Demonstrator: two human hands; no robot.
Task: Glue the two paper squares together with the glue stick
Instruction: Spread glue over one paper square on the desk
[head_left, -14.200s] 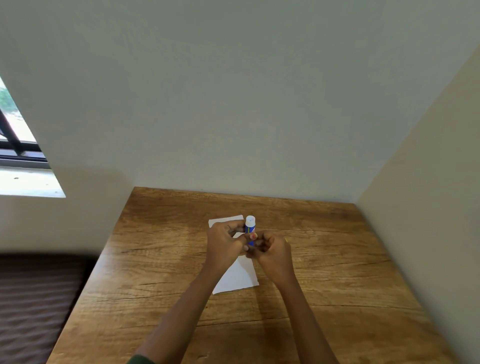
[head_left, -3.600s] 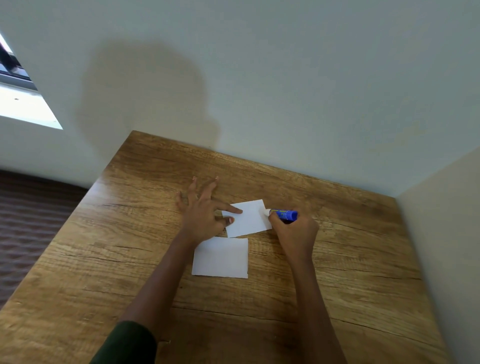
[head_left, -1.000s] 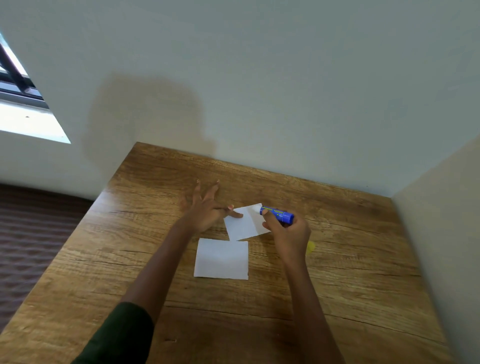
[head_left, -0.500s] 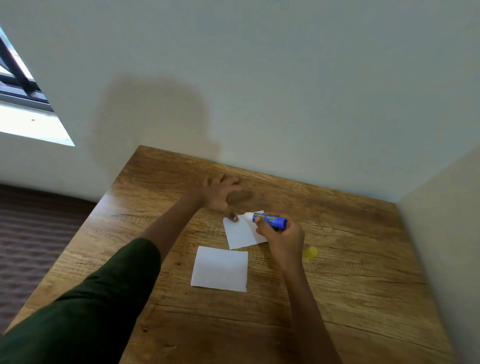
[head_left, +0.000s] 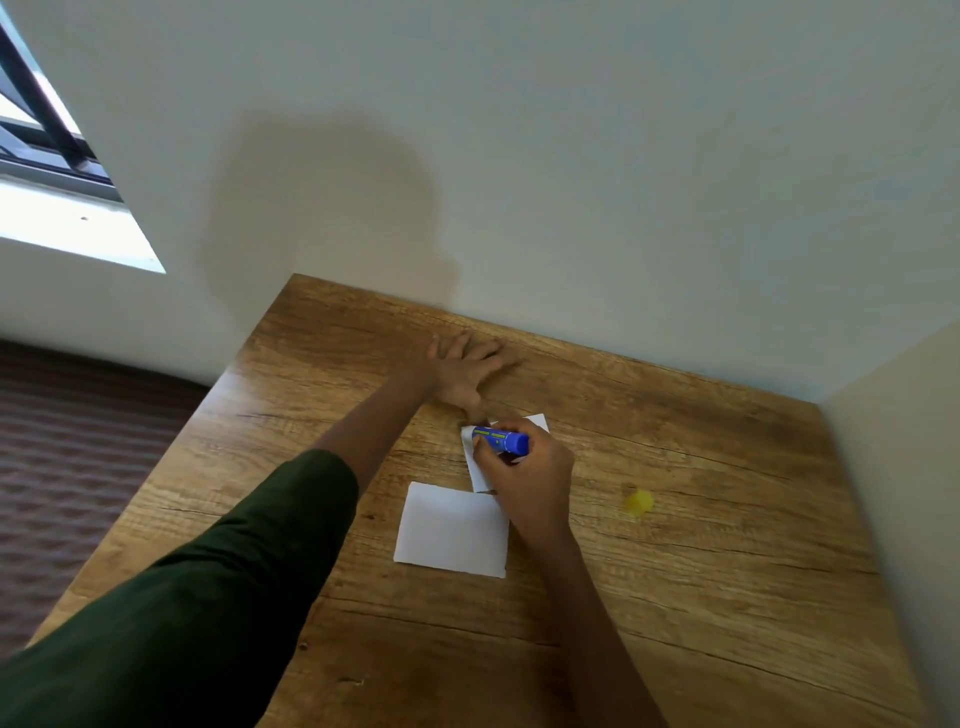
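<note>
Two white paper squares lie on the wooden table (head_left: 727, 571). The near square (head_left: 452, 530) lies flat and uncovered. The far square (head_left: 537, 423) is mostly hidden under my right hand (head_left: 530, 478), which grips a blue glue stick (head_left: 501, 439) lying almost level, its white tip pointing left at the square's left edge. My left hand (head_left: 465, 371) rests flat on the table beyond that square, fingers spread, its thumb reaching down to the paper's far left corner.
A small yellow cap (head_left: 639, 503) lies on the table to the right of my right hand. Walls close the table at the back and on the right. The table's left edge drops to a dark ribbed floor (head_left: 78, 441).
My left hand has slid farther away over the table, leaving only the thumb at the paper. The glue stick has travelled left across the far square to its left edge.
</note>
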